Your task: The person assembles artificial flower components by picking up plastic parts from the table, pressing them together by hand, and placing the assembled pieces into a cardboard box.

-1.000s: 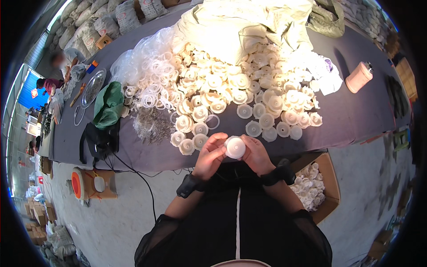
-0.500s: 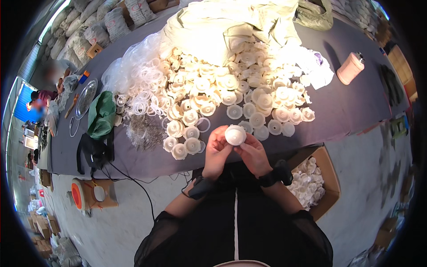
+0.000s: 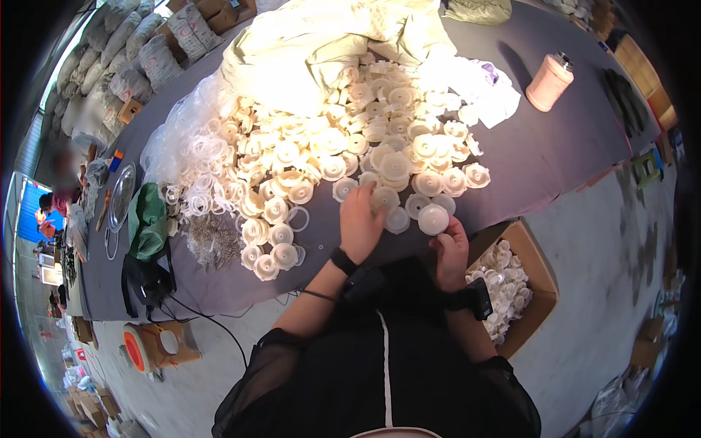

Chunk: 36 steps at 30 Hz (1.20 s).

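Landmark: grey-covered table [image 3: 555,153].

1. Left hand [image 3: 360,219]: palm down over the near edge of the table, fingers spread loosely and resting on the nearest white discs [image 3: 385,197] of the pile; whether any one disc is pinched cannot be told. A black band sits on its wrist.
2. Right hand [image 3: 451,244]: at the table's near edge, just off the cloth, fingers closed around one round white plastic cap [image 3: 433,218], held flat side up. A black band sits on this wrist too.
3. Pile of cream-white plastic caps [image 3: 350,139]: spread over the middle of the table, reaching from the near edge toward the far side.
4. Loose clear rings [image 3: 204,175]: on the table, left of the cap pile.
5. Pale cloth sack [image 3: 321,44]: on the far side of the table, behind the pile.
6. Pink cylinder [image 3: 549,82]: upright on the table, right of the pile and well apart from it.
7. Green bag [image 3: 147,219]: at the table's left part, near the rings.
8. Cardboard box [image 3: 537,281]: on the floor below the table's near edge, beside the right hand, holding white caps.
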Each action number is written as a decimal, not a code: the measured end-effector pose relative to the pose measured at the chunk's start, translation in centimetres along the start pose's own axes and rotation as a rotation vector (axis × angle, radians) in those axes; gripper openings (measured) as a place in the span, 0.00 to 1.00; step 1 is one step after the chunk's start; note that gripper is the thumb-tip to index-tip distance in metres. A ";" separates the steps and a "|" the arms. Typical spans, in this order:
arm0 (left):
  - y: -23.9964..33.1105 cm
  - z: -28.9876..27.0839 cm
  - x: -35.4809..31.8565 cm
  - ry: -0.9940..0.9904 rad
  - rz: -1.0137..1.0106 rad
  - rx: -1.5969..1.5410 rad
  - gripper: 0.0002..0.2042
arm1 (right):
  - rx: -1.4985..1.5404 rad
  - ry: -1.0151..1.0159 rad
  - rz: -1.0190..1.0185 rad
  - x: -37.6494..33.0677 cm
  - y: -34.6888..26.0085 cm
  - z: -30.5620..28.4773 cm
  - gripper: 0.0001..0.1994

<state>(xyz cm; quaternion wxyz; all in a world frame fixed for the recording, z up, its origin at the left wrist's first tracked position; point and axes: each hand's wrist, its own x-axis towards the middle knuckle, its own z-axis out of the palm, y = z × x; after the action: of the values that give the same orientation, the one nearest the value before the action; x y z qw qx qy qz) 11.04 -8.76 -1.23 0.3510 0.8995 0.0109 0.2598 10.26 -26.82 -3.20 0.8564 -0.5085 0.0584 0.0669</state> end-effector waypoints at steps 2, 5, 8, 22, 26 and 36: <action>-1.5 0.4 0.1 -0.092 -0.080 -0.083 0.16 | 0.038 0.019 -0.002 0.5 -0.2 -0.6 0.16; -2.6 0.4 -0.7 -0.003 -0.214 -0.398 0.12 | 0.066 -0.010 0.074 0.7 0.0 -0.5 0.17; -2.4 0.4 -1.4 -0.019 -0.399 -0.804 0.10 | 0.128 -0.072 0.197 0.5 -0.1 0.4 0.18; 7.3 -1.3 -3.1 -0.382 0.387 -0.206 0.15 | 0.825 -0.232 0.687 -2.5 1.1 -1.3 0.13; 4.8 -1.3 -3.9 -0.293 0.249 -0.350 0.13 | 1.043 0.061 0.887 -4.2 0.3 -7.5 0.17; -1.8 -3.7 -2.5 -0.095 0.136 0.190 0.10 | -0.762 0.702 0.275 -8.4 5.1 -31.9 0.21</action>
<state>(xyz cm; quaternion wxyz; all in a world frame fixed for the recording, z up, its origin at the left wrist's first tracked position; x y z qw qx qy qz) 7.44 -5.65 -1.23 0.2460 0.9387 -0.0420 0.2379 0.07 -52.96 -21.36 0.5233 -0.7629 0.3791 0.0208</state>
